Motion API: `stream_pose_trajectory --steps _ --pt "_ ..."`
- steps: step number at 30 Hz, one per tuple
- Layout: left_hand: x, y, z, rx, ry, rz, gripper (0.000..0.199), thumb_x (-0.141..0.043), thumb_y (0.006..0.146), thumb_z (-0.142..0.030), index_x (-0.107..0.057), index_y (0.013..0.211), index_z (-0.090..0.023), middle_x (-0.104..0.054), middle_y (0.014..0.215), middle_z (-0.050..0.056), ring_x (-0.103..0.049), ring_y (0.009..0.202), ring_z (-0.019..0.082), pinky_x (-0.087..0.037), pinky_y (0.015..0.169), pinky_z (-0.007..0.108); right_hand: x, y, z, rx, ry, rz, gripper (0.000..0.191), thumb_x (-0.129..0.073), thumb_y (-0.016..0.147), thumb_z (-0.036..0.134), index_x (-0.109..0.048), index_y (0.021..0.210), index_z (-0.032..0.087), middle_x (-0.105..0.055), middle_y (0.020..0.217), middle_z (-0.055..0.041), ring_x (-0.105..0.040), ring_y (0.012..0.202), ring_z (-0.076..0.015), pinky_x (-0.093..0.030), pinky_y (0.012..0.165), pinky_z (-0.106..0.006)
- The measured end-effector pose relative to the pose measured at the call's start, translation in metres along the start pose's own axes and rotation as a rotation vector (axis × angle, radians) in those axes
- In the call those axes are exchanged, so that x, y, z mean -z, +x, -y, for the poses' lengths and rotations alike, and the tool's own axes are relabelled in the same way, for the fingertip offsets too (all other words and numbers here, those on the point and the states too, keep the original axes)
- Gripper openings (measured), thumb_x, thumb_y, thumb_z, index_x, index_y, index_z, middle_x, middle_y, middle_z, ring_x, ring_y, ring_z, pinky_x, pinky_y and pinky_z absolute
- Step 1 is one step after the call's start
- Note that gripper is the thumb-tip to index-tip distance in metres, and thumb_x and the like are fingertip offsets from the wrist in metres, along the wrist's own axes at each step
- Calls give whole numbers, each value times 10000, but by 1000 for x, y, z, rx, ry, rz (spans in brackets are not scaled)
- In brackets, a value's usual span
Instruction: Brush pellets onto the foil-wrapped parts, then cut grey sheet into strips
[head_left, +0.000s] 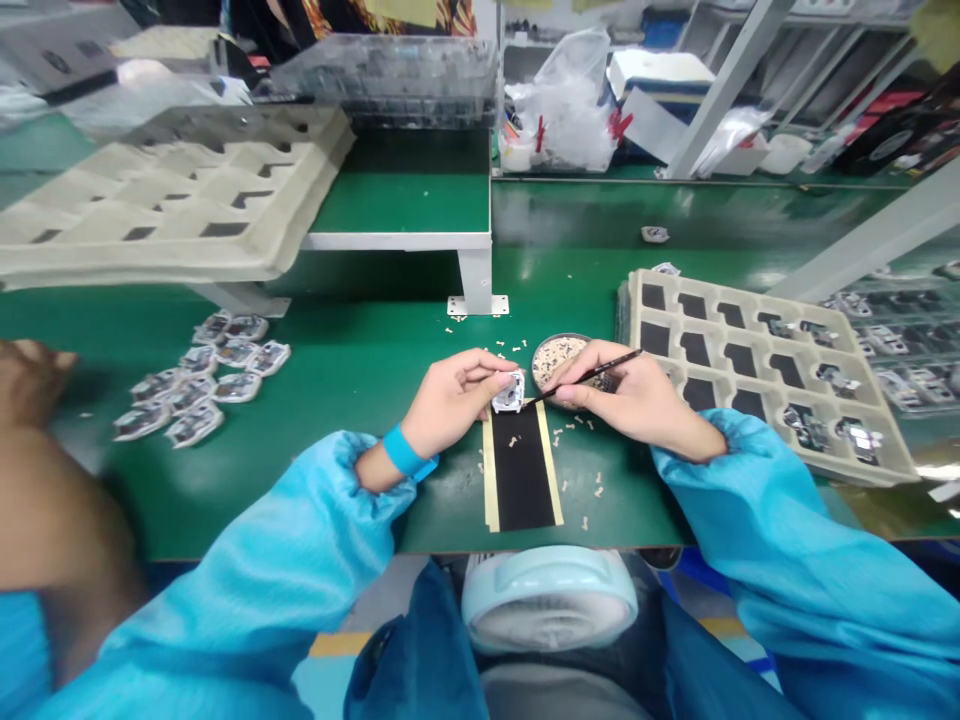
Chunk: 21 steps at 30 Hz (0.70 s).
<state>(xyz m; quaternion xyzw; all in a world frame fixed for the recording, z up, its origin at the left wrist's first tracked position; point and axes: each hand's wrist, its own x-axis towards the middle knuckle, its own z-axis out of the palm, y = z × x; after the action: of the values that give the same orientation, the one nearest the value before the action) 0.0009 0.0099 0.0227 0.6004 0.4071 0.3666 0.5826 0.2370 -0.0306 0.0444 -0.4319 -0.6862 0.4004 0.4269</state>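
Being pinched in left hand (456, 402): casing (509, 392). Tool (588, 375) is being gripped in right hand (626, 392), pointed at casing's four o'clock; dish (568, 336) at two.

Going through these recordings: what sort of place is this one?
Probably a small-parts assembly workshop: the left hand holds a small white-framed part over a long green workbench, where a beige moulded compartment tray holds similar parts and a round dish holds tiny pale pieces.
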Motion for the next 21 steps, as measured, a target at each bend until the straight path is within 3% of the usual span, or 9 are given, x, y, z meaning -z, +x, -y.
stream_pose_trajectory --steps 3,5,8,11,13,15,17,19,21 --pt "0 0 -4 30 3 -19 371 -769 813 -415 -708 1009 -106 -757 882 98 -596 525 99 -517 473 214 2 1 0 11 56 -34 253 -722 900 432 -651 884 190 -758 920 -71 -723 895 -215 -585 840 -394" --pt "1 1 -4 56 -1 -19 394 -781 794 -388 -686 1048 -102 -749 929 101 -613 539 102 -540 495 223 3 3 1 15 127 -87 375 -572 971 546 -599 822 202 -746 857 -64 -715 840 -200 -585 804 -379" --pt "3 2 -4 70 -33 -2 524 -834 722 -325 -638 1166 -130 -721 1086 107 -705 714 156 -598 590 247 18 5 6 3 152 -285 545 -341 993 692 -491 741 233 -679 705 -29 -651 633 -165 -559 646 -327" --pt "4 4 -3 75 -24 15 618 -869 685 -319 -628 1228 -146 -726 1066 90 -729 791 178 -623 695 268 56 -1 14 0 -127 -608 536 -367 975 711 -556 807 238 -597 630 9 -556 521 -142 -472 538 -289" --pt "4 5 -4 91 21 37 561 -870 697 -369 -669 1164 -130 -742 954 84 -724 732 172 -619 681 263 92 -10 17 -47 -468 -710 474 -501 950 655 -645 828 220 -611 646 -5 -587 595 -164 -467 586 -297" --pt "3 4 -4 100 46 67 493 -854 720 -435 -682 1061 -124 -743 883 89 -726 687 186 -596 591 249 131 -22 13 -222 -816 -673 380 -622 903 551 -700 791 196 -660 681 -40 -634 699 -219 -482 661 -328" --pt "2 3 -3 97 36 95 477 -836 739 -480 -654 1008 -130 -737 845 89 -735 670 211 -549 497 230 167 -31 3 -500 -1068 -635 263 -671 860 433 -750 850 182 -719 770 -99 -672 795 -283 -497 712 -369" --pt "1 3 -1 92 23 117 477 -815 763 -502 -628 1007 -138 -728 797 82 -741 661 226 -491 437 207 196 -37 -11 -731 -1206 -614 265 -686 833 377 -776 958 161 -746 928 -165 -688 902 -327 -506 748 -396" --pt "0 3 0 94 31 123 468 -800 781 -507 -622 1010 -140 -726 765 81 -734 633 217 -436 405 186 216 -38 -24 -856 -1231 -520 317 -720 803 379 -781 1024 160 -745 1022 -180 -688 956 -332 -510 770 -394"
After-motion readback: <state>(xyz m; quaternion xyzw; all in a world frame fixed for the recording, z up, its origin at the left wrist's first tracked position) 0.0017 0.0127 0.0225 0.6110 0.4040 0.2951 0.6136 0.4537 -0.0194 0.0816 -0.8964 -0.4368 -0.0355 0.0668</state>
